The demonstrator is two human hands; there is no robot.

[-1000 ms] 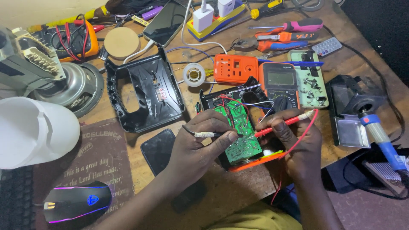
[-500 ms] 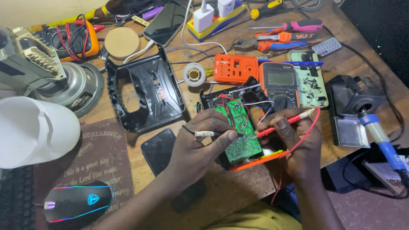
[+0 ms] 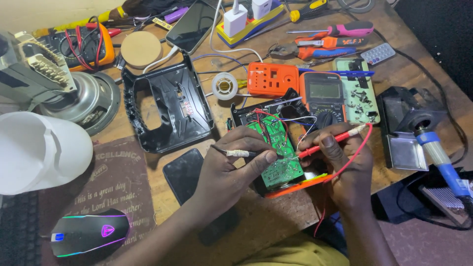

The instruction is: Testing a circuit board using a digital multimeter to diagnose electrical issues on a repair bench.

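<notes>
You are in the middle of probing the green circuit board, which lies near the front edge of the table, on its orange case half and just in front of the multimeter. Your left hand rests over the left side of the board, and its fingers are closed on the black probe, which lies almost flat with its tip going toward the middle of the board. Your right hand pinches the red probe between thumb and fingers; its tip comes in from the right and seems to meet the board close to the other tip. Exactly which solder points they touch I cannot tell, because your fingers cover them.

As I judge it, the next move calls for steady hands: keep both tips pressed on their points without sliding to a neighbour joint, and keep the red lead away from the board while you look up to the meter display.
</notes>
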